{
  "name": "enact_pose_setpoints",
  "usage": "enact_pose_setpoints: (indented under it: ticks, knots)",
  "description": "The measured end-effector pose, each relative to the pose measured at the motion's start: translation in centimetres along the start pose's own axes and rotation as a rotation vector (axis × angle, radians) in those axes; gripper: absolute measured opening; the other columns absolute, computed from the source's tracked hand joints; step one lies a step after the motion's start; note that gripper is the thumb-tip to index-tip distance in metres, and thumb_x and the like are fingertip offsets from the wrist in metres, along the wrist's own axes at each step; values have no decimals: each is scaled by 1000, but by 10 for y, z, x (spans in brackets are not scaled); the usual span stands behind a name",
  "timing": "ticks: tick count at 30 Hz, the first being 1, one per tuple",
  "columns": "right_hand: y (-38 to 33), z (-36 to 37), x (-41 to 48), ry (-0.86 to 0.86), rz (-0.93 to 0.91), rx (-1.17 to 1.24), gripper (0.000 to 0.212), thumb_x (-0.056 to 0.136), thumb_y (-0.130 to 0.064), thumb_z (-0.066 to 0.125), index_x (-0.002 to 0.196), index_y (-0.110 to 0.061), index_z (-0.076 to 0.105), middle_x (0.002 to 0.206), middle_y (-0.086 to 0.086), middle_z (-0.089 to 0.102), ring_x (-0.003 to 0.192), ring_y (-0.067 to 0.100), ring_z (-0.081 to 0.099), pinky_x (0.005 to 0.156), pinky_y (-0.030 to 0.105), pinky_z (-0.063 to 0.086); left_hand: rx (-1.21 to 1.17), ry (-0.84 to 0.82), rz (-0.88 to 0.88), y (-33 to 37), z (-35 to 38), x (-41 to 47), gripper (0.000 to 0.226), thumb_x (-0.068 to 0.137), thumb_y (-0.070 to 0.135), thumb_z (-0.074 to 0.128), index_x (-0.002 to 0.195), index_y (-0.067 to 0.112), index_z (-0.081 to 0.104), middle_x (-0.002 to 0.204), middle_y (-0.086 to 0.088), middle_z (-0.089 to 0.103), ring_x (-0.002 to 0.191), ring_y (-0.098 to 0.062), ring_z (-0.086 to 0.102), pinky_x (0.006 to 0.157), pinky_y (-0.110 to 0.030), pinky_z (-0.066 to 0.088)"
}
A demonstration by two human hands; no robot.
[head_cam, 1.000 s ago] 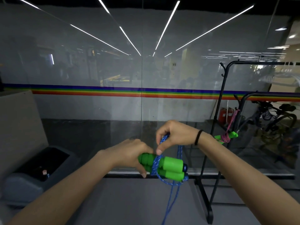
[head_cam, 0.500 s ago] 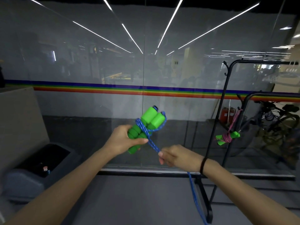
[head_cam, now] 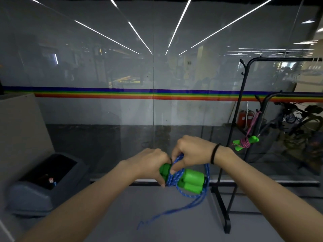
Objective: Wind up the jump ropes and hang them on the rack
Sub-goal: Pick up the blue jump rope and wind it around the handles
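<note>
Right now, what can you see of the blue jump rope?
The blue jump rope is a braided cord with pale flecks and two green handles, foam-like, lying side by side, roughly level. Several turns of cord wrap their middle. The left hand grips the handles' left end; the right hand pinches a loop above them. A loose tail hangs toward the floor.

So in that half second the left hand (head_cam: 150,165) dropped the green handles (head_cam: 190,180) from tilted-up back down to lying flat. The right hand (head_cam: 190,151), which was pulling the blue rope (head_cam: 174,175) out low to the right, swung up over the handles, pinching it there. The wrap looked thicker, and the loose tail (head_cam: 167,213) swung left.
</note>
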State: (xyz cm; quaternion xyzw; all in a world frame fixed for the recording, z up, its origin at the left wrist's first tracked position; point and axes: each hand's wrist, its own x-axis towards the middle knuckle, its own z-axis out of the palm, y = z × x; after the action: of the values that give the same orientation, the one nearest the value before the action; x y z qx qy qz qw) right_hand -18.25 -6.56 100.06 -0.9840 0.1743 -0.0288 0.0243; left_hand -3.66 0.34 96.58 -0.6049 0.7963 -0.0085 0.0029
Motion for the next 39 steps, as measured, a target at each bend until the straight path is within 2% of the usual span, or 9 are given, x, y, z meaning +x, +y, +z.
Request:
enact_pose_setpoints:
  ticks: [4, 9, 13, 18, 21, 27, 34, 37, 39]
  knots:
    - [26, 5, 6, 28, 27, 480, 25, 68, -38, 76, 60, -16, 66, 49, -9, 54, 48, 2, 43, 51, 17, 32, -248, -12, 46, -6, -3, -6, 35, 59, 40, 83, 70, 21, 55, 60, 8, 51, 52, -4, 43, 51, -24, 32]
    - [46, 33, -8, -74, 68, 1344, 24, 86, -11, 59, 62, -14, 58, 44, -12, 58, 41, -2, 53, 42, 12, 42, -915, 174, 41, -16, -1, -13, 34, 54, 15, 89, 82, 24, 72, 79, 7, 71, 73, -4, 60, 72, -24, 48]
    - [38, 65, -15, 60, 229, 1111, 31, 96, -23, 41, 68, -14, 52, 39, -11, 36, 36, 2, 28, 36, 15, 19, -1074, 350, -68, -24, 1, -9, 32, 57, 8, 86, 84, 22, 74, 74, 7, 73, 68, -4, 63, 65, -22, 52]
    - [16, 61, -19, 12, 241, 718, 34, 98, -29, 35, 69, -23, 52, 49, -9, 46, 39, 1, 40, 44, 10, 32, -857, 578, -417, -38, 12, 1, 29, 56, 31, 87, 70, 12, 70, 58, 4, 67, 50, -3, 58, 52, -17, 47]
    - [12, 43, -22, -55, 155, 247, 29, 94, -34, 43, 71, -19, 47, 66, 3, 50, 61, 14, 48, 61, 26, 36, -495, 439, -439, -41, 21, 0, 42, 55, 40, 86, 71, 9, 63, 61, -1, 58, 57, -13, 54, 53, -27, 41]
    - [5, 8, -12, -94, 106, -24, 26, 84, -40, 58, 93, -17, 68, 82, 7, 64, 80, 22, 57, 69, 27, 39, 11, 146, -319, -12, 26, 0, 40, 68, 42, 74, 98, 18, 60, 103, -10, 67, 100, -31, 61, 70, -31, 40]
    - [31, 3, 14, 3, 38, 348, 22, 64, -42, 78, 62, -23, 68, 46, -19, 55, 50, -1, 48, 55, 16, 33, -7, -36, 30, -6, 9, -13, 29, 65, 38, 74, 83, 24, 57, 75, 3, 62, 75, -15, 57, 63, -32, 40]
    - [44, 25, 14, 5, 18, 708, 16, 73, -33, 73, 64, -21, 67, 51, -15, 59, 52, -3, 48, 56, 21, 36, -383, 44, 70, -11, 3, -22, 28, 61, 32, 82, 79, 24, 62, 66, 8, 60, 62, -4, 53, 60, -28, 42]
    - [47, 42, 10, -184, -118, 1239, 28, 83, -34, 61, 81, -8, 67, 66, -7, 70, 64, 2, 61, 62, 25, 46, -784, 191, 59, -16, -2, -25, 29, 57, 20, 87, 81, 24, 70, 74, 7, 69, 68, -2, 59, 65, -24, 48]
